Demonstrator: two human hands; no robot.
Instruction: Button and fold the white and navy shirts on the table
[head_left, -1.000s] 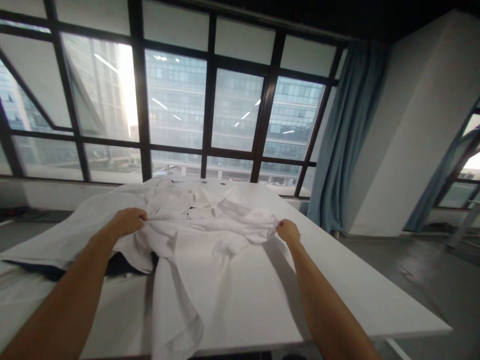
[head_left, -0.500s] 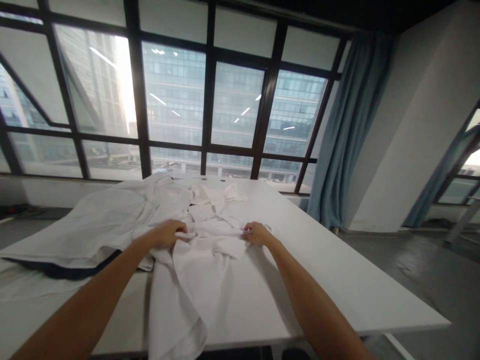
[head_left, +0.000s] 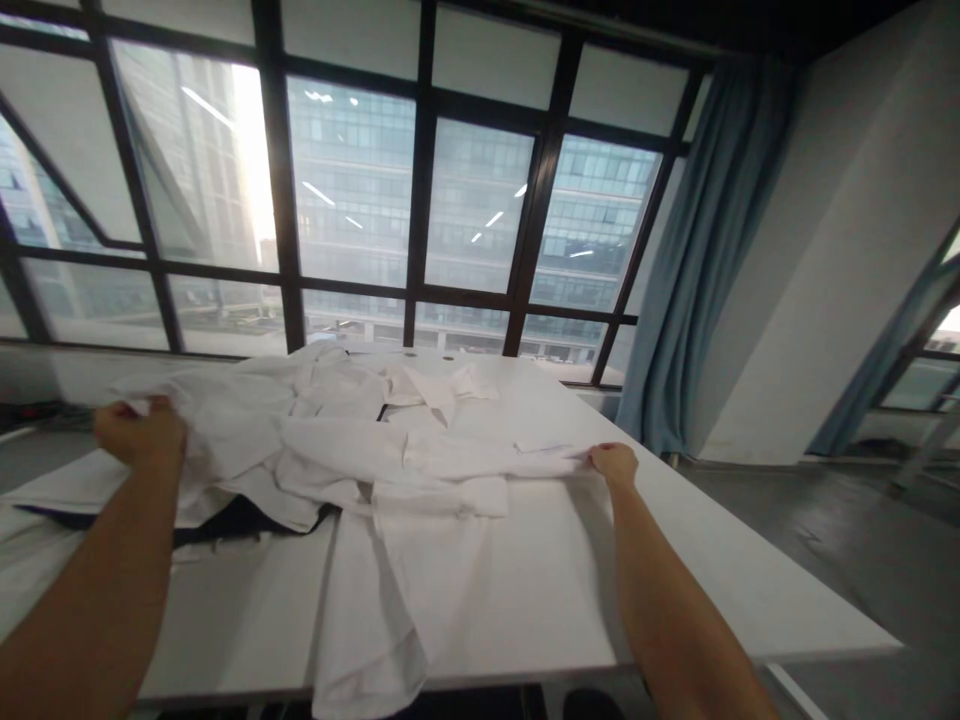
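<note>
My left hand (head_left: 141, 432) is closed on one end of a white garment (head_left: 390, 470), raised just above the counter (head_left: 720, 570) at its left side. My right hand (head_left: 615, 463) pinches the opposite end, low and touching the counter surface. The garment is stretched between them across the white counter, its lower part draping over the near edge. More white clothing (head_left: 420, 385) lies crumpled behind it, and a dark fabric (head_left: 240, 520) shows beneath on the left.
</note>
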